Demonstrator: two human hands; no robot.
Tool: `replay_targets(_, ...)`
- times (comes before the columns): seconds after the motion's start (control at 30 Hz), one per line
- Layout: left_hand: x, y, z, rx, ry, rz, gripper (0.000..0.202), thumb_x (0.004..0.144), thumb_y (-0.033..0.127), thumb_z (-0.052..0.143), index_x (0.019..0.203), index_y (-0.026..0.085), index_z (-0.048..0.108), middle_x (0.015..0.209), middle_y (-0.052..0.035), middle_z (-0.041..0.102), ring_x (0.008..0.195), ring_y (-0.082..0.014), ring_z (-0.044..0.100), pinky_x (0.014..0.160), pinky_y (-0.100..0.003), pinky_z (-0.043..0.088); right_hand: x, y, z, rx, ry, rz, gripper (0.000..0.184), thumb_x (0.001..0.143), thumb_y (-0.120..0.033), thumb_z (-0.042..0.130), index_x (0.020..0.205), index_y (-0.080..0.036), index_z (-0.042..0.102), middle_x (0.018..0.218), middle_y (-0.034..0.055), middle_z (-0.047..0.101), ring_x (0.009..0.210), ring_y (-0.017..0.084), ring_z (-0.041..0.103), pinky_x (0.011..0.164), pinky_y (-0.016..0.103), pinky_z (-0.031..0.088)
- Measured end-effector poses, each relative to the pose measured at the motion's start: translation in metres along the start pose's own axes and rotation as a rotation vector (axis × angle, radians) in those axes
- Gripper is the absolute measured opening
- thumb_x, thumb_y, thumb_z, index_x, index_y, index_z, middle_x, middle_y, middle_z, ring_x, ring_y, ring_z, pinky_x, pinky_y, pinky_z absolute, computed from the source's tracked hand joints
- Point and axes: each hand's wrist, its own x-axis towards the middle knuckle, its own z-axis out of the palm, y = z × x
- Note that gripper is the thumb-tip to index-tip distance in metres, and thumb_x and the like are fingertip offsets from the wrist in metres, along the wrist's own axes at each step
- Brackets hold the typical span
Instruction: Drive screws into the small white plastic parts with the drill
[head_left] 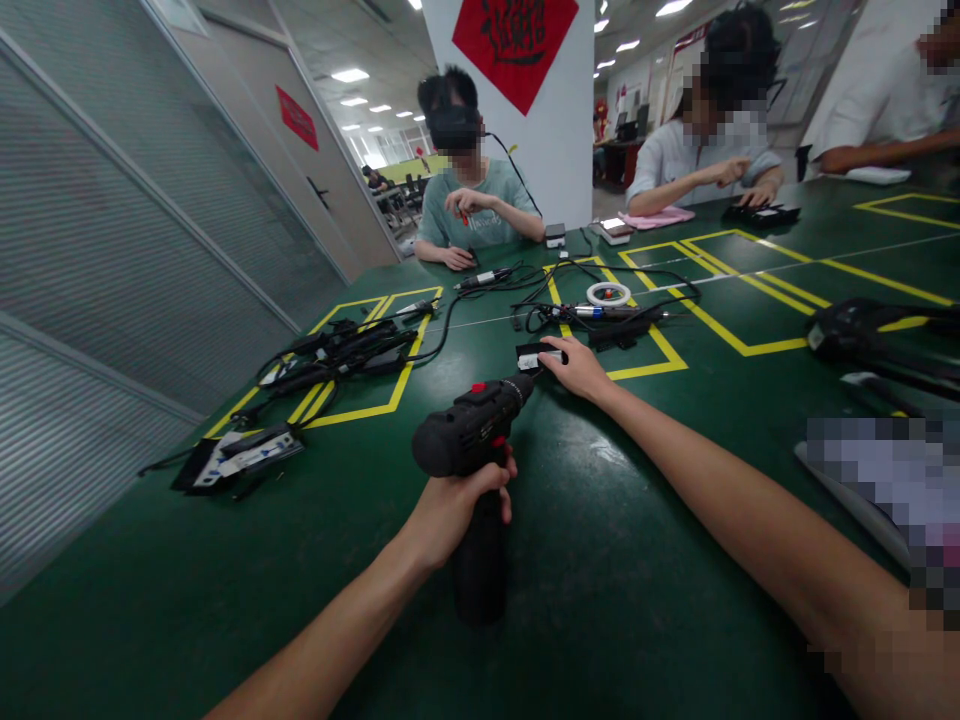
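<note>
My left hand (457, 500) is clenched around the grip of a black power screwdriver (469, 430) at centre, its nose aimed far-right at a small black part (534, 357) on the green table (600, 560). My right hand (579, 368) has its fingertips on that part; I cannot tell whether it is pinching or pressing. The part's white label is unreadable, and so are the black characters on the far red poster (514, 35).

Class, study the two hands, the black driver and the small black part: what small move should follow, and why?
Probably ease the driver nose-first down onto the small black part. The left hand grips the driver by its handle, nose aimed at the part, close by; the right hand rests on the part, steadying it on the green table.
</note>
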Motion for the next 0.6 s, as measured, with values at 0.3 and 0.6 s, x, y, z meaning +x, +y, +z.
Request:
replay_targets(0.3, -0.0002, -0.0007, -0.0007, -0.007, -0.005, 0.001, 0.02, 0.078, 0.023, 0.059, 0.096, 0.015, 0.058, 0.089, -0.0017, 0.061, 0.053, -0.0119, 0.059, 0.057, -0.028, 0.044, -0.0009, -0.0008, -0.0011, -0.01, -0.008, -0.003, 0.041, 0.093, -0.04, 0.056, 0.128, -0.02, 0.064, 0.118, 0.0105, 0.063, 0.105, 0.023, 0.061, 0.099, 0.034, 0.045)
replay_targets(0.6, 0.0007, -0.0005, -0.0002, -0.04, 0.011, -0.01, 0.021, 0.076, 0.024, 0.062, 0.095, 0.015, 0.059, 0.088, -0.0024, 0.062, 0.052, -0.0129, 0.059, 0.055, -0.029, 0.044, -0.0015, -0.0024, -0.0017, -0.031, -0.007, -0.014, 0.04, 0.093, -0.039, 0.056, 0.127, -0.02, 0.065, 0.118, 0.0103, 0.063, 0.106, 0.023, 0.061, 0.099, 0.034, 0.044)
